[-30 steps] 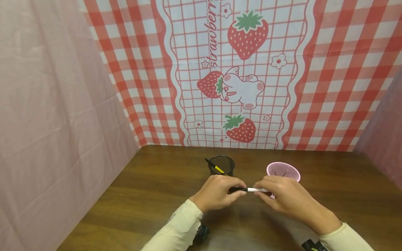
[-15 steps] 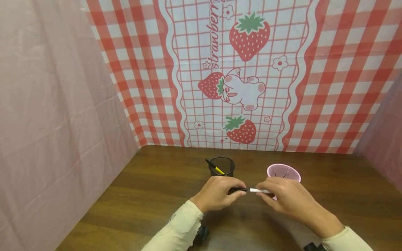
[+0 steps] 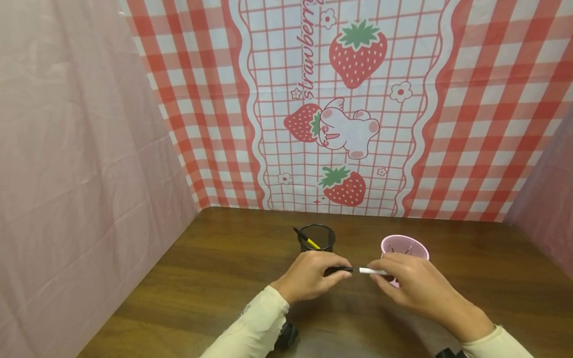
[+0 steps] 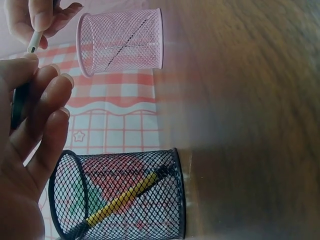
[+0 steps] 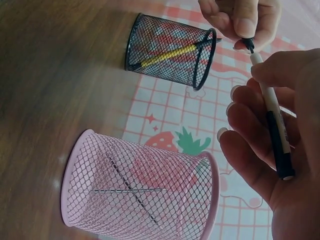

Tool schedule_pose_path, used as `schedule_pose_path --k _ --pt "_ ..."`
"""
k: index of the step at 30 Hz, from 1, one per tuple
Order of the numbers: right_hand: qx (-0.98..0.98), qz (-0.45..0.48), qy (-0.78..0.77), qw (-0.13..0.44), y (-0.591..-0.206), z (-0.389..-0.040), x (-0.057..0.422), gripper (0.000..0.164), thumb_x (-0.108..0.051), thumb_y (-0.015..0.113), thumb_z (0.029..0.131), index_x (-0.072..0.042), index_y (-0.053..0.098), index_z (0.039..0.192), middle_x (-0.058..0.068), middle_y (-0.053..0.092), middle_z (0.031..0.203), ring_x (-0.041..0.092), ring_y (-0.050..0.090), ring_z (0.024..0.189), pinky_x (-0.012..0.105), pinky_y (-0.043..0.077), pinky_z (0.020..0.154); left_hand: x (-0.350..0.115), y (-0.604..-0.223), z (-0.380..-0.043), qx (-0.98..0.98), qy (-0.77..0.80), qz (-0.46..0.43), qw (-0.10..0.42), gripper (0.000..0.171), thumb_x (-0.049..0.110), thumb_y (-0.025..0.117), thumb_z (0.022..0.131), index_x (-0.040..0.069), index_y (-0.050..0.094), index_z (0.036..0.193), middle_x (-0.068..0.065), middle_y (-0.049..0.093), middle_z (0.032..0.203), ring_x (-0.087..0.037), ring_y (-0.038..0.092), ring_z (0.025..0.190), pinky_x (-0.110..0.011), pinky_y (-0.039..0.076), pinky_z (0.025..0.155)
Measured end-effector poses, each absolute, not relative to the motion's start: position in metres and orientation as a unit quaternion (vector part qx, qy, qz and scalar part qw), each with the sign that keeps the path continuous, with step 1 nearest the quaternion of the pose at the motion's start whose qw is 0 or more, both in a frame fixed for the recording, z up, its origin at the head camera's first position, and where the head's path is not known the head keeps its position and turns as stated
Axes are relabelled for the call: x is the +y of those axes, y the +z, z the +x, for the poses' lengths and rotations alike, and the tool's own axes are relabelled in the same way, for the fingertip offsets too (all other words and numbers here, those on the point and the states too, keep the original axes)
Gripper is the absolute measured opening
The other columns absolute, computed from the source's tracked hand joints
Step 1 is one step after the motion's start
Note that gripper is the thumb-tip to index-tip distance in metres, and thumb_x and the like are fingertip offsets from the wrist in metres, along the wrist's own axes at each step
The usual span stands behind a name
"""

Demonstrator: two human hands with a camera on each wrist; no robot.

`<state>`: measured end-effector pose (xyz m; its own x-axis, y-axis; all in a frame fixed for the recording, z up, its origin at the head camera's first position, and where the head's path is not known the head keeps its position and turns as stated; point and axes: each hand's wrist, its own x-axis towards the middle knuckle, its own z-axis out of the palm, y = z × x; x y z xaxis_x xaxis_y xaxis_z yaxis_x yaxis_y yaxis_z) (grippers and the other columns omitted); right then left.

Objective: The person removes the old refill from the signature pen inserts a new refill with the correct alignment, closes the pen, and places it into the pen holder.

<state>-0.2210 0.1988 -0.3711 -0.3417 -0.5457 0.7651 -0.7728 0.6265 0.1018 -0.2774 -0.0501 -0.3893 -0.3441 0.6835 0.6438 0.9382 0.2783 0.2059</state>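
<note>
In the head view my left hand (image 3: 306, 278) pinches the black part (image 3: 341, 270) of a pen between thumb and fingers. My right hand (image 3: 414, 283) grips the pen's white part (image 3: 369, 271), level with the black one. A thin, dark tip bridges the small gap between them. From the right wrist view, the white part (image 5: 270, 97) is a slim tube with a dark clip-like piece and a dark end, lying across my fingers under the thumb. Most of the black part is hidden inside my left hand.
Behind my left hand stands a black mesh cup (image 3: 333, 243) holding a yellow-and-black pen (image 3: 311, 242). Behind my right hand is a pink mesh cup (image 3: 384, 247) with two thin sticks (image 5: 127, 190) crossed inside. A strawberry-print cloth (image 3: 340, 124) hangs at the wooden table's (image 3: 215, 258) back edge.
My right hand has shifted slightly rightward with the white part, and the gap between it and the black part has widened. The left hand has stayed nearly still.
</note>
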Motion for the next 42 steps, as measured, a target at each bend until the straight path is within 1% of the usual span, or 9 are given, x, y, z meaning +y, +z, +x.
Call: schedule_pose_path --k 7,12,15,20,22,29,33,38,42 --pt "-0.815 0.408 0.145 0.386 -0.3694 -0.2194 0.2007 0.026 -0.037 0.056 0.101 -0.018 0.074 0.096 -0.012 0.069 0.09 0.0 0.064 0.076 0.023 0.052 0.064 -0.0499 -0.3918 -0.2791 -0.757 -0.318 -0.529 0.212 0.015 0.022 0.072 0.095 0.013 0.076 0.106 0.005 0.074 0.099 0.004 0.062 0.087 -0.011 0.047 0.077" --pt "-0.822 0.401 0.137 0.38 -0.3678 -0.2185 0.2008 0.024 -0.035 0.057 0.099 -0.02 0.075 0.094 -0.016 0.066 0.087 -0.003 0.06 0.075 0.022 0.051 0.064 -0.0501 -0.3937 -0.2799 -0.756 -0.334 -0.525 0.202 0.015 0.021 0.072 0.095 0.012 0.076 0.106 0.005 0.073 0.099 0.004 0.062 0.088 -0.012 0.047 0.079" --pt "-0.827 0.395 0.131 0.379 -0.3665 -0.2176 0.2003 0.028 -0.038 0.054 0.099 -0.02 0.075 0.093 -0.019 0.063 0.085 -0.005 0.058 0.074 0.022 0.05 0.063 -0.0506 -0.3942 -0.2801 -0.755 -0.349 -0.521 0.192 0.013 0.018 0.072 0.095 0.011 0.076 0.105 0.005 0.073 0.098 0.003 0.061 0.088 -0.012 0.047 0.079" --pt "-0.828 0.391 0.131 0.379 -0.3657 -0.2165 0.1997 0.042 -0.046 0.046 0.103 -0.019 0.076 0.091 -0.019 0.06 0.081 -0.004 0.055 0.07 0.022 0.048 0.061 -0.0506 -0.3953 -0.282 -0.752 -0.355 -0.52 0.194 0.012 0.016 0.072 0.094 0.011 0.076 0.104 0.005 0.073 0.097 0.003 0.06 0.087 -0.012 0.047 0.079" --pt "-0.829 0.39 0.13 0.379 -0.3653 -0.2164 0.1994 0.043 -0.047 0.045 0.104 -0.019 0.076 0.091 -0.02 0.059 0.08 -0.004 0.053 0.068 0.021 0.047 0.061 -0.0506 -0.3959 -0.283 -0.751 -0.357 -0.52 0.195 0.012 0.016 0.072 0.094 0.011 0.076 0.104 0.005 0.073 0.097 0.003 0.06 0.087 -0.012 0.047 0.079" --pt "-0.827 0.393 0.134 0.378 -0.3644 -0.2167 0.2004 0.031 -0.04 0.053 0.1 -0.019 0.075 0.092 -0.02 0.058 0.081 -0.002 0.052 0.067 0.021 0.046 0.06 -0.0509 -0.3958 -0.2842 -0.745 -0.362 -0.522 0.202 0.012 0.014 0.071 0.094 0.01 0.076 0.104 0.003 0.073 0.097 0.003 0.06 0.086 -0.012 0.047 0.079" --pt "-0.825 0.396 0.138 0.379 -0.3635 -0.2168 0.2011 0.029 -0.039 0.056 0.099 -0.019 0.075 0.092 -0.019 0.059 0.083 -0.003 0.052 0.07 0.021 0.046 0.061 -0.0505 -0.395 -0.2845 -0.742 -0.364 -0.523 0.209 0.011 0.012 0.071 0.093 0.01 0.075 0.103 0.003 0.073 0.095 0.003 0.059 0.084 -0.012 0.047 0.077" --pt "-0.827 0.395 0.139 0.376 -0.363 -0.2169 0.2022 0.015 -0.03 0.065 0.093 -0.02 0.075 0.093 -0.019 0.061 0.085 -0.005 0.053 0.072 0.021 0.047 0.062 -0.0506 -0.3953 -0.2845 -0.744 -0.364 -0.52 0.209 0.01 0.013 0.071 0.094 0.011 0.075 0.103 0.004 0.072 0.094 0.003 0.058 0.082 -0.012 0.046 0.075" --pt "-0.831 0.386 0.127 0.38 -0.3624 -0.216 0.2035 0.016 -0.033 0.064 0.093 -0.021 0.075 0.094 -0.018 0.063 0.087 -0.004 0.056 0.074 0.025 0.05 0.062 -0.0507 -0.3963 -0.2853 -0.745 -0.365 -0.519 0.206 0.012 0.014 0.071 0.094 0.01 0.075 0.104 0.004 0.072 0.095 0.003 0.058 0.083 -0.013 0.046 0.077"
